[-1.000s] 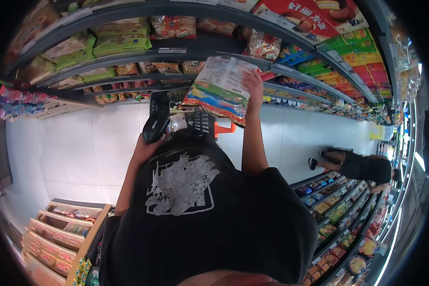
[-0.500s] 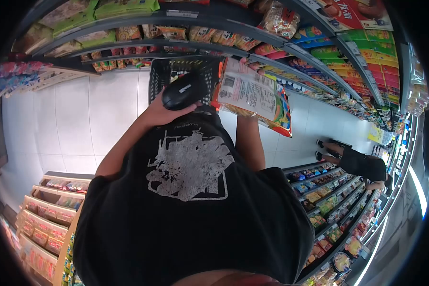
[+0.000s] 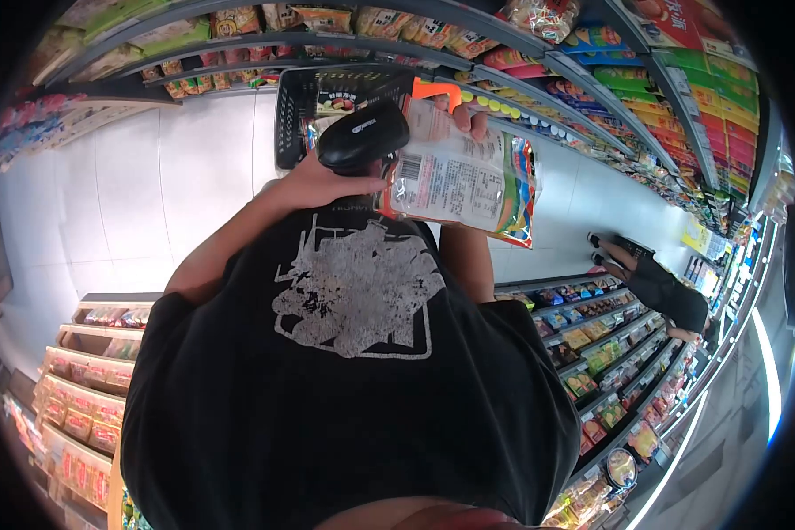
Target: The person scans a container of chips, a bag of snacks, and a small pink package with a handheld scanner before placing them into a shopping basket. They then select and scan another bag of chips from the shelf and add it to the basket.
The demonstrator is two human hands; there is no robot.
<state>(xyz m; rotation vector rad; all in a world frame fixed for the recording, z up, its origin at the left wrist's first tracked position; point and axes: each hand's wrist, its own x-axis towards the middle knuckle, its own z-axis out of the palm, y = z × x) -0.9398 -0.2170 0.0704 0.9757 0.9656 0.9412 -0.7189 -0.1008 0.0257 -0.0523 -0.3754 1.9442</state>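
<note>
My left hand (image 3: 327,187) is wrapped round a black handheld barcode scanner (image 3: 362,139), whose head is angled over the left end of a snack bag. My right hand (image 3: 470,121) grips that clear plastic snack bag (image 3: 468,190) from behind, with fingertips curled over its top edge. The bag's printed back faces up, showing a barcode near the scanner, and its right end is coloured. Beyond both hands stands a black shopping basket (image 3: 289,119) with some packages inside, partly hidden by the scanner and bag. An orange handle-like piece (image 3: 437,89) sticks up beside the bag.
Long shelves (image 3: 327,40) of packaged snacks run across the front and right. Wooden display bins (image 3: 84,371) stand at lower left, and more stocked shelves (image 3: 605,353) at lower right. Another person (image 3: 667,291) in dark clothes is in the aisle at right.
The scanner has moved right and up, closer to the bag. The bag has turned flatter and its barcode now lies beside the scanner. My right fingertips now show over its top edge.
</note>
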